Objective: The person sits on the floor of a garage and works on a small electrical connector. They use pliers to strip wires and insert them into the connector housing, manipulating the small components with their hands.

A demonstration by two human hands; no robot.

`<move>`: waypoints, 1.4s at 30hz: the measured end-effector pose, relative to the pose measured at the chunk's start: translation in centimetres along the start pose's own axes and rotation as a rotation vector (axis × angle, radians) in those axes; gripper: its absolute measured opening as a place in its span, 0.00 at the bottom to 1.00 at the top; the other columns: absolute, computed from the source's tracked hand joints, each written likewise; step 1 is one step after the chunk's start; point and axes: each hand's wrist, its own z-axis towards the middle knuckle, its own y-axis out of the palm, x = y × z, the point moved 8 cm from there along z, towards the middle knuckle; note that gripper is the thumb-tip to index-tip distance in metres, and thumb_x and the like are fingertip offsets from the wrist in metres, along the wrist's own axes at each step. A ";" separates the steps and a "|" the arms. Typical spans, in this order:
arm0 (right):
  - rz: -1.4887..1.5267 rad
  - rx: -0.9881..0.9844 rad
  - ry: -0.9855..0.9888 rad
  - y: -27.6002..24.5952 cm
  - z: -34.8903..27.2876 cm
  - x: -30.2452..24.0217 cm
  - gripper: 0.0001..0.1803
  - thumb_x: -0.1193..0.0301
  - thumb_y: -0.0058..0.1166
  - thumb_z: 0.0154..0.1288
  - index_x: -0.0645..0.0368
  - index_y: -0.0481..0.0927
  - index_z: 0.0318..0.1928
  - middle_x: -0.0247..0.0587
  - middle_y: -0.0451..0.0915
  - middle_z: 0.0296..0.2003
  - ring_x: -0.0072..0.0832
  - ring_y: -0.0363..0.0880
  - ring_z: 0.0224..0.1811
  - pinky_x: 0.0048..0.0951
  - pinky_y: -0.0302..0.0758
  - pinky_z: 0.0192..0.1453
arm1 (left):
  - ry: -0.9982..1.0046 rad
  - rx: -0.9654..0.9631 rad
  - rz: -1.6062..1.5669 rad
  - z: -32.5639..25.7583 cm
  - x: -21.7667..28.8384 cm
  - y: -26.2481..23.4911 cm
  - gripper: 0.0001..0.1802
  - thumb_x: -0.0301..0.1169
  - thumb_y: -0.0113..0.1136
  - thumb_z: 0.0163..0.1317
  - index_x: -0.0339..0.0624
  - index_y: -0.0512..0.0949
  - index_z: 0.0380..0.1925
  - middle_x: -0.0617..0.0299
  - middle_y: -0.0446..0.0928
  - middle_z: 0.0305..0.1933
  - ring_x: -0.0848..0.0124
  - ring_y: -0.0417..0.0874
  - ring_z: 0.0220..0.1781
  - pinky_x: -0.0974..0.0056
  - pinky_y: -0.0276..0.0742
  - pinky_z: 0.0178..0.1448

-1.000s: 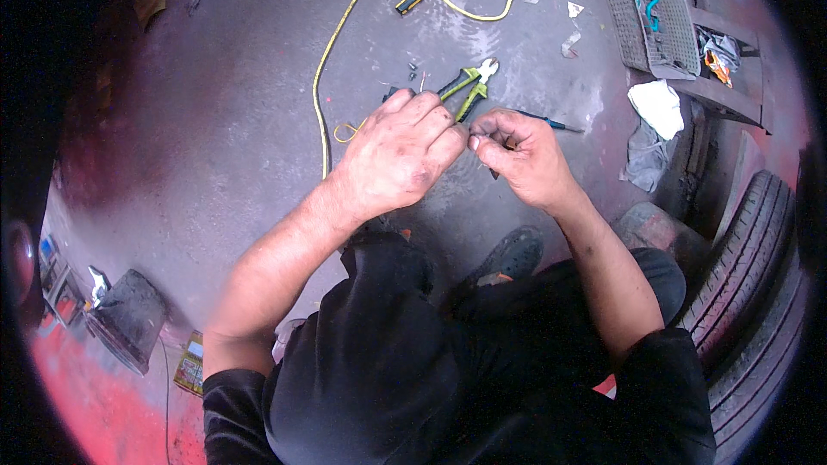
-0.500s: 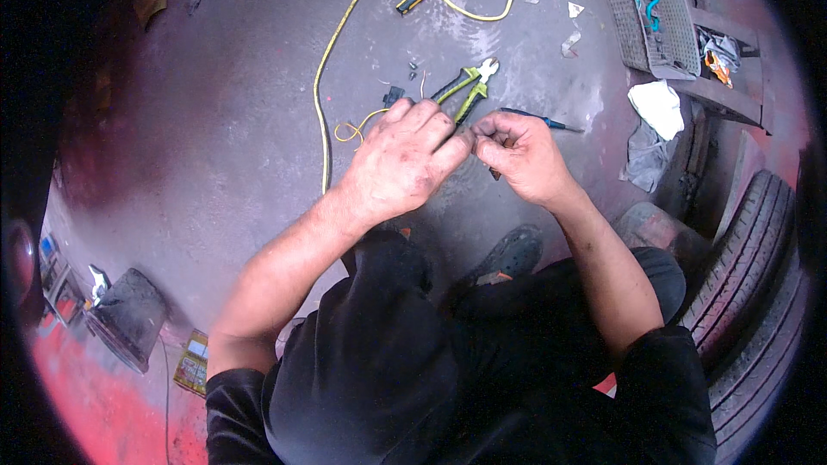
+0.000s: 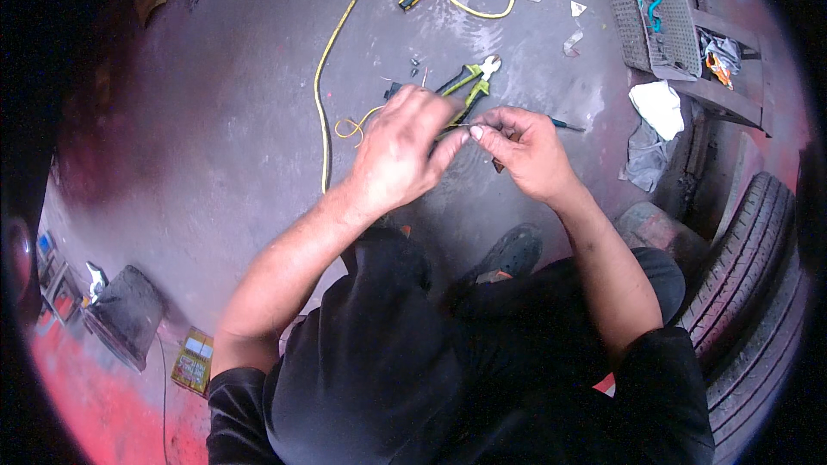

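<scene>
Left hand (image 3: 403, 153) and right hand (image 3: 524, 148) meet fingertip to fingertip, both pinching a thin yellow wire (image 3: 355, 125) above the concrete floor (image 3: 215, 120). Green-handled pliers (image 3: 469, 80) lie just behind them.

A thin wire (image 3: 459, 126) is pinched between the left hand (image 3: 403, 153) and the right hand (image 3: 525, 151), fingertips almost meeting above the grey floor (image 3: 215, 120). Green-handled pliers (image 3: 469, 82) are seen lying just beyond the hands. A yellow cable (image 3: 326, 60) is stretched across the floor, coiling near the left hand. A white rag (image 3: 656, 107) is seen beside a tyre (image 3: 749, 250) at the right.
</scene>
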 end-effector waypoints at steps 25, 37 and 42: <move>0.072 -0.131 0.182 0.2 -0.3 -1.3 0.09 0.69 0.59 0.68 0.62 0.83 0.39 0.23 0.75 0.24 0.14 0.74 0.29 0.21 0.71 0.32 | 0.429 -0.197 0.270 0.1 2.8 -0.4 0.17 0.30 0.63 0.44 0.40 0.77 0.37 0.59 0.72 0.33 0.60 0.77 0.39 0.57 0.72 0.40; 0.076 0.139 0.090 -0.7 -0.5 -1.4 0.16 0.63 0.58 0.70 0.60 0.83 0.49 0.32 0.84 0.39 0.13 0.72 0.26 0.18 0.70 0.30 | -0.563 -0.093 -0.342 -2.6 -2.7 1.9 0.06 0.28 0.55 0.67 0.36 0.75 0.34 0.62 0.69 0.25 0.68 0.75 0.29 0.60 0.71 0.36; 0.108 -0.140 0.225 -1.0 0.7 0.1 0.21 0.57 0.57 0.70 0.60 0.82 0.54 0.30 0.83 0.35 0.13 0.69 0.25 0.19 0.67 0.27 | 0.263 -0.183 0.190 -0.8 1.5 0.4 0.11 0.27 0.61 0.51 0.38 0.76 0.35 0.59 0.72 0.33 0.60 0.76 0.37 0.57 0.72 0.40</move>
